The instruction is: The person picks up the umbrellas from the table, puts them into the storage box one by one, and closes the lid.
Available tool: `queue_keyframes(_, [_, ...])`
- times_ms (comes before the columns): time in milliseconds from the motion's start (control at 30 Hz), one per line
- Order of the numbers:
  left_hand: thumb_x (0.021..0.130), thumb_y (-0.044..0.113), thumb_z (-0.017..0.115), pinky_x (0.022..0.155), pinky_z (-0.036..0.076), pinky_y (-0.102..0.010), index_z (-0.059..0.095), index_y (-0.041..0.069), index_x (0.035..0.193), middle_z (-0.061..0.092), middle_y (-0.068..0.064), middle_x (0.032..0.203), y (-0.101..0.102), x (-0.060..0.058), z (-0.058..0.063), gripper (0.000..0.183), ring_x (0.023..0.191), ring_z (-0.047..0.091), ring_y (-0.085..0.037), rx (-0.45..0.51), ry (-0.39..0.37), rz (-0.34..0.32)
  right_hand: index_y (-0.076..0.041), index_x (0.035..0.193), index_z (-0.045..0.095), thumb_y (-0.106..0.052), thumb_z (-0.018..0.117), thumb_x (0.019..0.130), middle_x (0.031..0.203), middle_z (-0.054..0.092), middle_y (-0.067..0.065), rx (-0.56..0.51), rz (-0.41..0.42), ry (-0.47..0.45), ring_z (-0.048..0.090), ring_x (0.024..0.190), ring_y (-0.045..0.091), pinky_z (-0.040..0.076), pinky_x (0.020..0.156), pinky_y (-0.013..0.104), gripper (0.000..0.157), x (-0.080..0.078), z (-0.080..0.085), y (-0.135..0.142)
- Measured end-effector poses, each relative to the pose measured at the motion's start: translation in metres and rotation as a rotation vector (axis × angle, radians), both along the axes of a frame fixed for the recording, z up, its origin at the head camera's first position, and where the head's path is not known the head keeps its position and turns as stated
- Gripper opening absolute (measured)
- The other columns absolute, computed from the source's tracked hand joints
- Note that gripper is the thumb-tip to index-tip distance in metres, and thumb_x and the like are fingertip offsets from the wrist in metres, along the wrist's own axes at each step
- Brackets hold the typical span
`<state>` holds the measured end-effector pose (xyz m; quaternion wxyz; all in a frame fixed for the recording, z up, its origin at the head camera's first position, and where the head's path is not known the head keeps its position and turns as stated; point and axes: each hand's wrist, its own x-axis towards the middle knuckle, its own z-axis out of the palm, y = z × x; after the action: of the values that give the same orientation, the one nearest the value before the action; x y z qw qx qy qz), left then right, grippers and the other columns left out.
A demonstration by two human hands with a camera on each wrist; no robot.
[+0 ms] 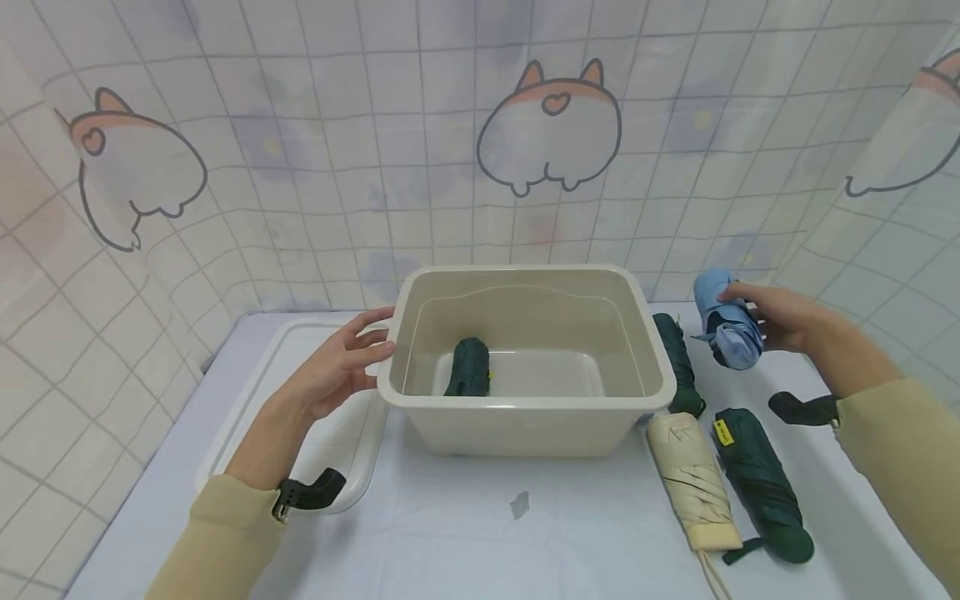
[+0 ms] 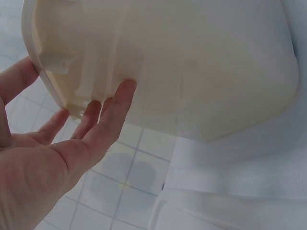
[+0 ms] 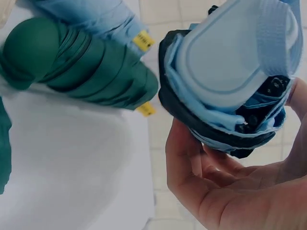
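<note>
Grid bkgd [image 1: 420,183], R hand [image 1: 782,317] (raised), gripping umbrella [image 1: 720,315]

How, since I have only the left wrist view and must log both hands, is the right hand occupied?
Observer: The right hand grips a blue folded umbrella.
Operator: My view shows the bin only from outside. Is anything in it?
Observer: Yes, the head view shows a dark green folded umbrella inside, left of the middle.
Operator: Does any umbrella of another colour show?
Observer: Yes, a cream folded umbrella lies on the table.
</note>
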<state>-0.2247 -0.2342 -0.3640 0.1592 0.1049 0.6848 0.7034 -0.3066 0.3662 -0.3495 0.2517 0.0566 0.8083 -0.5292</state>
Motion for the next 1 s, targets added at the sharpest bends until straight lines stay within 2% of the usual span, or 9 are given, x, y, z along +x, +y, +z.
queue_keyframes(267, [0.103,0.008,0.061,0.088,0.058,-0.044,0.028,0.010,0.159,0.043,-0.022,0.150,-0.001,-0.002,-0.002,0.065,0.120,0.060,-0.025,0.009,0.009,-0.010,-0.005,0.155,-0.028,-0.046,0.040,0.108,0.157,-0.009,0.044,-0.061,0.053,0.035,0.021,0.139,0.060,0.029,0.109,0.065,0.092,0.004,0.020,-0.018])
queue_keyframes(467, [0.103,0.008,0.061,0.088,0.057,-0.045,0.028,0.010,0.159,0.042,-0.021,0.151,-0.002,-0.001,-0.003,0.065,0.121,0.059,-0.026,0.005,0.006,-0.010,-0.004,0.154,-0.029,-0.048,0.037,0.108,0.157,-0.009,0.044,-0.039,0.081,0.060,0.021,0.139,0.060,0.027,0.110,0.066,0.092,0.007,0.039,-0.032])
queue_keyframes(700, [0.103,0.008,0.061,0.088,0.057,-0.044,0.027,0.010,0.159,0.042,-0.022,0.151,-0.001,-0.002,-0.001,0.066,0.120,0.060,-0.026,0.002,0.007,-0.007,-0.007,0.155,-0.030,-0.047,0.040,0.107,0.158,-0.007,0.044,-0.028,0.096,0.107,0.022,0.138,0.059,0.026,0.111,0.065,0.094,0.012,0.064,-0.050])
queue_keyframes(1000, [0.102,0.007,0.061,0.089,0.057,-0.044,0.026,0.010,0.159,0.042,-0.022,0.151,0.000,0.000,0.001,0.067,0.120,0.060,-0.026,-0.003,-0.004,-0.002,-0.005,0.158,-0.023,-0.043,0.043,0.107,0.159,-0.002,0.041,-0.041,0.151,0.146,0.024,0.138,0.057,0.027,0.111,0.065,0.091,0.014,0.084,-0.077])
